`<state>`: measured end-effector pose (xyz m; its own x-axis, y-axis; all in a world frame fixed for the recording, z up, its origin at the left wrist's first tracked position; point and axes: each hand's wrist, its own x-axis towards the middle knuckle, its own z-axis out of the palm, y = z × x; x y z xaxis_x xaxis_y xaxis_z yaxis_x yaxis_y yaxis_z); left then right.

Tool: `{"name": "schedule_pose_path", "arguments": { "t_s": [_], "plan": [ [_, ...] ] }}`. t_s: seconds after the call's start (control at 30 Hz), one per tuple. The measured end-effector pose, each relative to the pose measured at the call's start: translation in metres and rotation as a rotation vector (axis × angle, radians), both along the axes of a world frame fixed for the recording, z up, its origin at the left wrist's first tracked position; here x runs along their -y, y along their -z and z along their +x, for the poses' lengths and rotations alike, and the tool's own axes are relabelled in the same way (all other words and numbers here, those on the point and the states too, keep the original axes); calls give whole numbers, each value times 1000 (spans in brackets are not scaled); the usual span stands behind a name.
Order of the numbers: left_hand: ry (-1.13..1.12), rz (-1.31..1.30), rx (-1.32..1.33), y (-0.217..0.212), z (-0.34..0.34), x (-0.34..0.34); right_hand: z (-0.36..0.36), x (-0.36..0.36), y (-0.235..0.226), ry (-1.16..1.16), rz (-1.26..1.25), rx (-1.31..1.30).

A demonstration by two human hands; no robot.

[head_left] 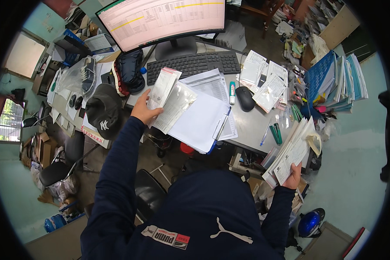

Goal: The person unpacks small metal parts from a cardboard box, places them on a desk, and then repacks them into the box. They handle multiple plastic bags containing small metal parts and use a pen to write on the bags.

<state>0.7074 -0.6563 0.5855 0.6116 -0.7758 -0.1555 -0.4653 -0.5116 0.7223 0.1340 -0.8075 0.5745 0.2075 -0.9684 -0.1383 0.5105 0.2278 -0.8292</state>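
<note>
My left hand (147, 111) grips a small bundle of printed cards (162, 89), thumb on top. Partly under the bundle lies a printed card in a clear plastic sleeve (177, 106); I cannot tell if the hand holds it too. Beneath them, a clipboard with white paper (198, 118) rests at the desk's front edge, over printed sheets (210, 82). On the far right, my right hand (294, 175) is closed round a thick stack of printed cards and papers (287, 158), fanned at the top. Its fingers are partly hidden behind the stack.
A monitor (160, 21) and black keyboard (193, 65) stand at the back. Right of the clipboard are a mouse (245, 99), a correction-fluid tube (232, 93), more sleeved cards (268, 91) and green markers (276, 133). A dark cap (103, 110) and shoes (130, 71) sit left.
</note>
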Motion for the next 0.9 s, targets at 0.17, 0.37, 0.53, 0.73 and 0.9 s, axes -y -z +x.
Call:
{"name": "schedule_pose_path", "arguments": {
  "t_s": [0.17, 0.37, 0.53, 0.73, 0.9],
  "plan": [
    [-18, 38, 128, -5, 9, -3, 0, 3, 0, 5, -9, -36],
    [-15, 164, 364, 0, 14, 2, -8, 5, 7, 8, 21, -12],
    [8, 201, 393, 6, 11, 9, -17, -2, 16, 32, 102, 17],
    [15, 80, 722, 19, -8, 20, -24, -11, 31, 115, 142, 40],
    [205, -271, 42, 33, -126, 59, -14, -18, 33, 105, 173, 49]
  ]
}}
